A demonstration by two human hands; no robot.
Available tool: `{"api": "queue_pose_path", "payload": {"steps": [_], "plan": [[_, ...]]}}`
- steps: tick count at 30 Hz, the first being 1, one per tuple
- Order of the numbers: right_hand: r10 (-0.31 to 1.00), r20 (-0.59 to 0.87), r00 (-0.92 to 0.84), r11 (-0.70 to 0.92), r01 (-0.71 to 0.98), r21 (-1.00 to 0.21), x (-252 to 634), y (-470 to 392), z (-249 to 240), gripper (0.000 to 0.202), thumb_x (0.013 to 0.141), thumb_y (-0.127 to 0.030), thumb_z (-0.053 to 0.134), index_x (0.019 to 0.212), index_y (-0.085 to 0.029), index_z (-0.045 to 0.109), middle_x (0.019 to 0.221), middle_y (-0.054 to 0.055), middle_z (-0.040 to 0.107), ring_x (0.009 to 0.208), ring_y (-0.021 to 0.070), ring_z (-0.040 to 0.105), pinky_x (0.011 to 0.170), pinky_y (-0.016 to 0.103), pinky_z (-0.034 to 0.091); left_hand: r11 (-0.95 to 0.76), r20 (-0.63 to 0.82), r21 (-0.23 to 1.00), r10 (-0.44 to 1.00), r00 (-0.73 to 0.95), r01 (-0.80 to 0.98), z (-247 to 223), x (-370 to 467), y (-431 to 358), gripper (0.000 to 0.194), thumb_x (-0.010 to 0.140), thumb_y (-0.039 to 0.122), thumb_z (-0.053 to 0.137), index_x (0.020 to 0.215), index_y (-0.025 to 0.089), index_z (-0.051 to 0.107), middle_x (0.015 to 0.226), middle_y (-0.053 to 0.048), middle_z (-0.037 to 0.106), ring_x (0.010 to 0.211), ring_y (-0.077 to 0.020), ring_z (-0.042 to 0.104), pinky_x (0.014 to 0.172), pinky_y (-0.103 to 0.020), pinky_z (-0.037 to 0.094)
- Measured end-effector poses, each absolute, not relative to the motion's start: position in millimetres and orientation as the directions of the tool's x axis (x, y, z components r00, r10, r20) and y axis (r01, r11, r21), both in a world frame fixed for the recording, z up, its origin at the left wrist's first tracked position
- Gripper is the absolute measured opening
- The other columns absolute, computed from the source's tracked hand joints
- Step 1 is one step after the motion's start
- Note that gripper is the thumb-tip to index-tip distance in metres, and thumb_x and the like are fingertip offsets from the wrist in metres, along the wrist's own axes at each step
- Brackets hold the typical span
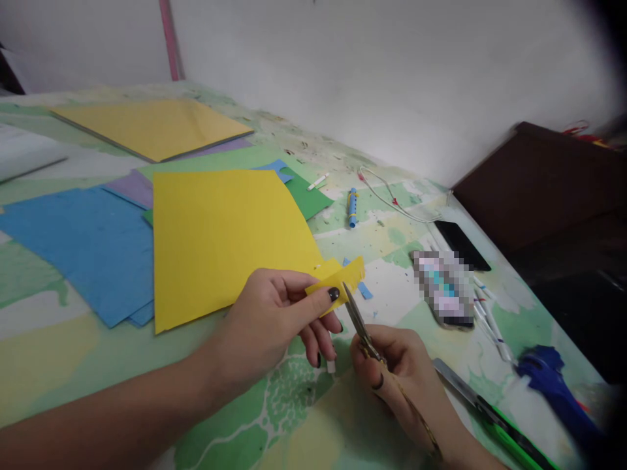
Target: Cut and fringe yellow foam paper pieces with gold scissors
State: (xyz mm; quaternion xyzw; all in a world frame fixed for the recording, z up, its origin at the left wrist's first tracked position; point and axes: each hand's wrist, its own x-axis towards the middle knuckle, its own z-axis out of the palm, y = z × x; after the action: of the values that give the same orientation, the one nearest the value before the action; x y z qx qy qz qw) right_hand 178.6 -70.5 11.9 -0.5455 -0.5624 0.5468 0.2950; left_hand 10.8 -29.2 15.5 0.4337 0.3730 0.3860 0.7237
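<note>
My left hand (279, 310) pinches a small yellow paper strip (355, 269) between thumb and fingers. In my right hand (404, 372) is a pair of metal scissors (360, 325), their blades pointing up and left against the strip's lower edge. A large yellow sheet (220, 235) lies behind my left hand, over blue sheets (83, 241) and a green sheet (308, 199). Small blue paper scraps (365, 290) rest just beyond the strip.
A rolled blue paper piece (353, 209) lies behind the hands. To the right are a phone (443, 290), a black flat object (463, 245), white sticks (490, 326), a green-handled cutter (509, 431) and a blue tool (558, 385). A yellow board (157, 127) lies at the back left.
</note>
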Motion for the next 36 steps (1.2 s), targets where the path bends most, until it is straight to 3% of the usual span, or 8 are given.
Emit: {"api": "queue_pose_path", "payload": {"steps": [7,27,36], "plan": [[0.940,-0.281,-0.191,-0.204,0.346,-0.916,179.1,-70.6,11.4,0.057,0.057,-0.069,0.062,0.048,-0.017,0.041,0.043,-0.007,0.029,0.042,0.0055,0.022,0.037,0.020,0.015,0.321,-0.210,0.921,0.887,0.411,-0.221,16.5,11.5,-28.5,0.024,0.077,0.021,0.056,0.055,0.011,0.061,0.043,-0.001,0.060,0.035,-0.0090,0.055,0.034,-0.014,0.043],[0.942,-0.310,-0.131,-0.229,0.424,-0.876,178.9,-68.0,10.7,0.042,0.059,-0.046,0.069,0.044,-0.017,0.043,0.041,-0.007,0.029,0.041,0.0063,0.025,0.038,0.021,0.017,0.323,-0.210,0.922,0.879,0.427,-0.211,14.5,11.0,-29.3,0.026,0.078,0.021,0.055,0.055,0.012,0.061,0.042,-0.001,0.061,0.034,-0.0082,0.055,0.034,-0.013,0.042],[0.943,-0.257,-0.213,-0.189,0.296,-0.937,177.9,-70.9,10.8,0.034,0.065,-0.040,0.064,0.051,-0.017,0.043,0.046,-0.007,0.030,0.043,0.0055,0.022,0.038,0.019,0.019,0.328,-0.211,0.917,0.881,0.423,-0.227,14.9,10.7,-29.6,0.025,0.078,0.021,0.056,0.055,0.011,0.060,0.043,-0.001,0.061,0.034,-0.0084,0.055,0.034,-0.013,0.043]]}}
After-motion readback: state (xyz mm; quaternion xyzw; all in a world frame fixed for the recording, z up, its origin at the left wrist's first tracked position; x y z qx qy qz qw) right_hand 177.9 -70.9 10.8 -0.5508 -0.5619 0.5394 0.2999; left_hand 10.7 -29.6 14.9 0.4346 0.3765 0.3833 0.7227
